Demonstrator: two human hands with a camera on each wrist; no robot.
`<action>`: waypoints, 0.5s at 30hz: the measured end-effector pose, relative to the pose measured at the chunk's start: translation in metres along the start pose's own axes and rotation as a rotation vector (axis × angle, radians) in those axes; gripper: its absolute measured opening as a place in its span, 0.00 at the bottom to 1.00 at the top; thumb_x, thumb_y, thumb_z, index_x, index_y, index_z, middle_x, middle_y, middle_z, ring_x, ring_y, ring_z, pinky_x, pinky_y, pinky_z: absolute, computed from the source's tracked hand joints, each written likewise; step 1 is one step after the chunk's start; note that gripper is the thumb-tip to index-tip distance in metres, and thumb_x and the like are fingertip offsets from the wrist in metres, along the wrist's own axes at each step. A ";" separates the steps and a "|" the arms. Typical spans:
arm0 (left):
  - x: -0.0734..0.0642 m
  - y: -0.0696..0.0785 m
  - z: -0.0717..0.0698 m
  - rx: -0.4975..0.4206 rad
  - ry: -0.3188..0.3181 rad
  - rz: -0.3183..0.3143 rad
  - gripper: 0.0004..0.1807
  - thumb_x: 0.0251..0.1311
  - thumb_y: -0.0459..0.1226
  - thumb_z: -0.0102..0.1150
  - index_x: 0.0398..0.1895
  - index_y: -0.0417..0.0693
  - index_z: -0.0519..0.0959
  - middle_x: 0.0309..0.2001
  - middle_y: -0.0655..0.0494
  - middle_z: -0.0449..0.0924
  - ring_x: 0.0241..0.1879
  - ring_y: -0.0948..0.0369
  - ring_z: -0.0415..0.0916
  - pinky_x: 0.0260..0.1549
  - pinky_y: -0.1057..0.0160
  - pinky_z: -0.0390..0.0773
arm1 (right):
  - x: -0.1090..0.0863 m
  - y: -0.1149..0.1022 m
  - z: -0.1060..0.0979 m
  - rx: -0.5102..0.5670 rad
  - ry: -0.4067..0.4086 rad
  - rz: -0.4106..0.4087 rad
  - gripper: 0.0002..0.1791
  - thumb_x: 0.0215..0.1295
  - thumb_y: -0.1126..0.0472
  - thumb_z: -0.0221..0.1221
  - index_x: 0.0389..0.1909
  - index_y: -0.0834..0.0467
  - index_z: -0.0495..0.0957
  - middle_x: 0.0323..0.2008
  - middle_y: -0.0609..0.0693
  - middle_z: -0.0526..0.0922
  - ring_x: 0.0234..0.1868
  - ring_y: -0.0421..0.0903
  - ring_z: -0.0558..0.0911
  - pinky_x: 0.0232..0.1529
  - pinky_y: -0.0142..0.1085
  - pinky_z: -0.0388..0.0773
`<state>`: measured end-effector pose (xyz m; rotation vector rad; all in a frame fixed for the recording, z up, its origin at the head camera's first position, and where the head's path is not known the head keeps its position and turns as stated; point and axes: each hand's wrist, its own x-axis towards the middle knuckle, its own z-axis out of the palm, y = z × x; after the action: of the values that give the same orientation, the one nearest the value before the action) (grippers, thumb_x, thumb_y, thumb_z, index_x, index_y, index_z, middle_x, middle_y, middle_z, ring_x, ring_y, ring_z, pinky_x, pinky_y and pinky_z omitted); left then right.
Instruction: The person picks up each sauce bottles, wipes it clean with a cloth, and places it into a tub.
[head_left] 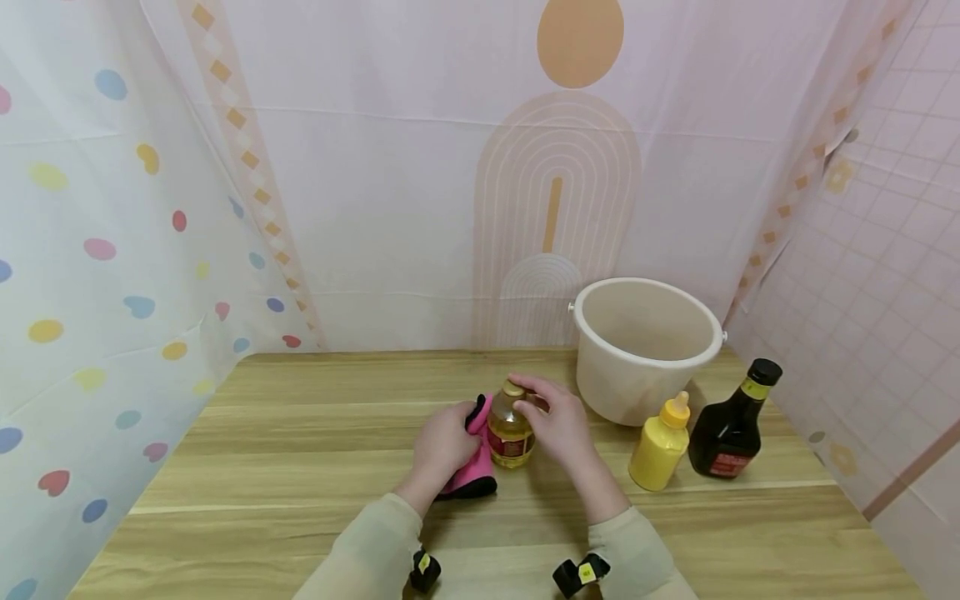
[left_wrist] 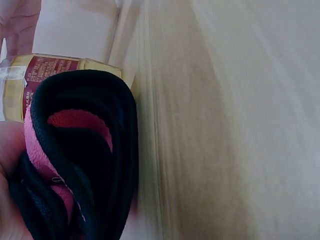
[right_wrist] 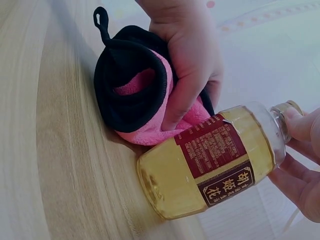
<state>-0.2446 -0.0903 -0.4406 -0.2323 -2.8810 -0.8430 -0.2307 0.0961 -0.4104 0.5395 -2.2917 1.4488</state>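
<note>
My left hand (head_left: 441,443) grips a folded pink cloth (head_left: 476,472) with black edging, just left of a small oil bottle (head_left: 512,443). In the right wrist view the cloth (right_wrist: 131,117) bunches against the side of the bottle (right_wrist: 172,182), and a black hanging loop sticks out from it. The bottle is clear, with yellow oil, a dark red label and a gold cap. My right hand (head_left: 561,421) holds it near the cap, thumb and fingers around the neck. In the left wrist view the cloth (left_wrist: 127,135) hides part of the bottle (left_wrist: 95,66).
A cream bucket (head_left: 615,392) stands at the back right of the wooden table (head_left: 300,467). In front of it are a yellow squeeze bottle (head_left: 657,454) and a dark sauce bottle (head_left: 726,437) with a black cap. Patterned curtains (head_left: 375,208) hang behind and at both sides.
</note>
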 end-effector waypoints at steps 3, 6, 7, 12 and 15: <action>0.001 0.000 -0.001 0.023 -0.003 0.000 0.19 0.43 0.32 0.68 0.44 0.53 0.84 0.34 0.55 0.83 0.29 0.57 0.74 0.24 0.55 0.73 | 0.000 0.000 0.000 -0.001 0.002 -0.004 0.20 0.59 0.71 0.66 0.54 0.58 0.83 0.52 0.54 0.83 0.53 0.53 0.81 0.52 0.40 0.79; 0.002 -0.001 -0.002 0.024 0.002 -0.004 0.21 0.44 0.32 0.67 0.46 0.53 0.84 0.35 0.54 0.84 0.30 0.57 0.75 0.23 0.55 0.72 | 0.000 -0.001 0.000 -0.005 0.000 -0.002 0.20 0.59 0.71 0.66 0.54 0.58 0.82 0.52 0.54 0.83 0.53 0.53 0.81 0.52 0.40 0.79; 0.002 -0.002 -0.003 0.020 0.008 -0.008 0.22 0.44 0.32 0.67 0.47 0.53 0.84 0.36 0.54 0.84 0.31 0.57 0.76 0.23 0.55 0.72 | 0.000 -0.001 0.000 -0.004 -0.002 0.001 0.20 0.59 0.71 0.66 0.54 0.58 0.82 0.52 0.54 0.83 0.54 0.52 0.80 0.52 0.40 0.79; 0.001 -0.007 -0.009 -0.012 0.044 -0.039 0.26 0.44 0.32 0.66 0.53 0.52 0.84 0.42 0.50 0.85 0.40 0.51 0.81 0.30 0.50 0.77 | -0.001 -0.002 0.000 -0.025 -0.010 0.007 0.21 0.60 0.71 0.66 0.55 0.58 0.82 0.53 0.55 0.82 0.54 0.53 0.80 0.53 0.41 0.78; 0.000 -0.011 -0.011 -0.045 0.063 -0.055 0.28 0.45 0.32 0.67 0.56 0.50 0.82 0.46 0.47 0.85 0.45 0.47 0.81 0.36 0.47 0.78 | -0.002 -0.001 0.000 -0.043 -0.011 0.004 0.20 0.61 0.68 0.66 0.55 0.57 0.82 0.53 0.54 0.83 0.54 0.52 0.80 0.54 0.42 0.78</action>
<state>-0.2460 -0.1054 -0.4367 -0.1297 -2.8243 -0.9089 -0.2289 0.0959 -0.4108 0.5322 -2.3274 1.3988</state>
